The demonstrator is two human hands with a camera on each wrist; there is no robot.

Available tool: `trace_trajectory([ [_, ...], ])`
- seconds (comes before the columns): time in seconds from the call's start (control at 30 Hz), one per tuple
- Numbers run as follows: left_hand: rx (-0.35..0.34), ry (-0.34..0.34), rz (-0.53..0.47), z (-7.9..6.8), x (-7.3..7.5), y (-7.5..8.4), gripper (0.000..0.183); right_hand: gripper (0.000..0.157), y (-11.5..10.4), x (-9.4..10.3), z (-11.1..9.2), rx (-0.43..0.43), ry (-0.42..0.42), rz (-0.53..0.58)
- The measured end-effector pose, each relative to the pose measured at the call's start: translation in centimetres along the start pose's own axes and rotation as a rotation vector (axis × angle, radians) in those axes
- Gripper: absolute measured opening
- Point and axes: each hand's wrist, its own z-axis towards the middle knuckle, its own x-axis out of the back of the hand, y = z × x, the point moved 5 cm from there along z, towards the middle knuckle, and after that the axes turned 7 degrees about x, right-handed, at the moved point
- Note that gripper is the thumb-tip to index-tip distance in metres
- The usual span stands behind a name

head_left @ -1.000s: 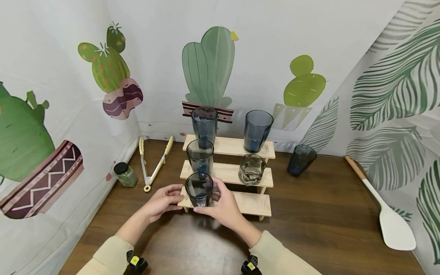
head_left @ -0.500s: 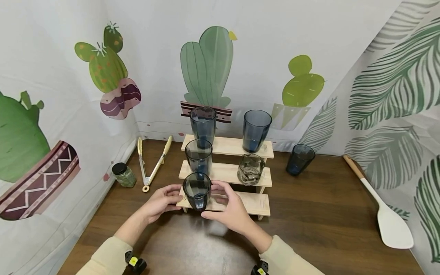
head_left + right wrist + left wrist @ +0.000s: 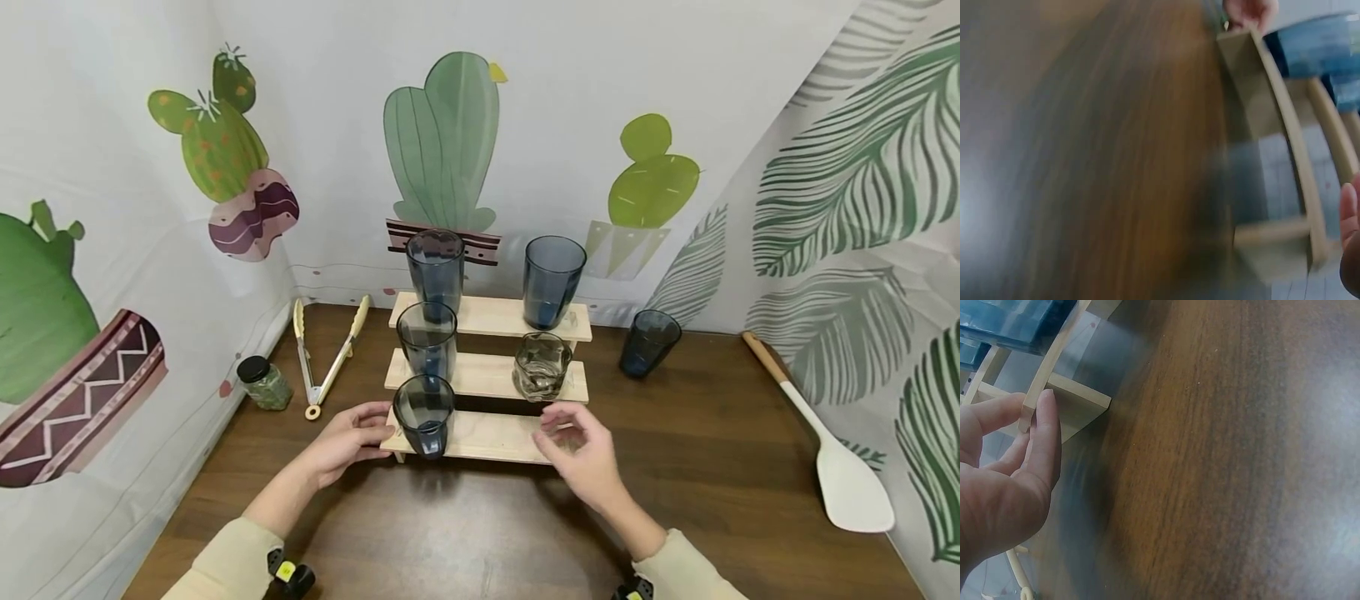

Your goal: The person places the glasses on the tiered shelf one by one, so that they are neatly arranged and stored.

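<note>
My left hand (image 3: 347, 442) pinches the left end of the bottom board of a three-tier wooden rack (image 3: 495, 435); in the left wrist view the thumb and fingers (image 3: 1045, 440) lie on either face of that board. A blue-grey drinking glass (image 3: 424, 421) stands upright at the left of the bottom tier, just right of this hand. My right hand (image 3: 588, 457) is at the bottom tier's right end, fingers loosely bent and holding nothing. Whether it touches the board I cannot tell. Above it, on the middle tier, sits a wavy clear-grey glass (image 3: 542, 368).
Another glass (image 3: 427, 337) stands on the middle tier at left. Two tall blue glasses, one left (image 3: 437, 271) and one right (image 3: 553, 283), occupy the top tier. Around the rack are a tilted blue glass (image 3: 649, 343), tongs (image 3: 330, 367), a lidded jar (image 3: 265, 385) and a white spatula (image 3: 851, 483).
My right hand has let go of the glass on the bottom tier and moved right along the board. The left hand keeps its hold on the rack.
</note>
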Motion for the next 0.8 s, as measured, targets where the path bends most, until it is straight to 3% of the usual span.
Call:
trace_trajectory([
  [0.13,-0.001,0.003,-0.002,0.0,0.0,0.0,0.063,0.027,-0.7,3.1,0.5,0.053,0.116,-0.082],
  [0.23,-0.001,0.002,-0.002,-0.1,0.0,0.0,0.063,0.019,0.3,5.7,0.8,0.037,0.275,-0.214],
  [0.33,-0.002,0.002,0.000,-0.1,0.0,0.0,0.062,0.012,2.8,8.7,1.0,-0.035,0.451,-0.329],
  [0.47,-0.003,-0.001,-0.001,-0.1,0.0,0.1,0.063,0.019,6.4,11.9,1.6,-0.120,0.603,-0.357],
  [0.6,-0.002,-0.005,-0.003,-0.1,0.0,0.1,0.063,0.038,8.3,14.0,2.5,-0.206,0.648,-0.399],
  [0.8,-0.002,-0.005,-0.002,0.0,0.0,0.0,0.064,0.060,10.0,15.6,3.7,-0.323,0.607,-0.490],
])
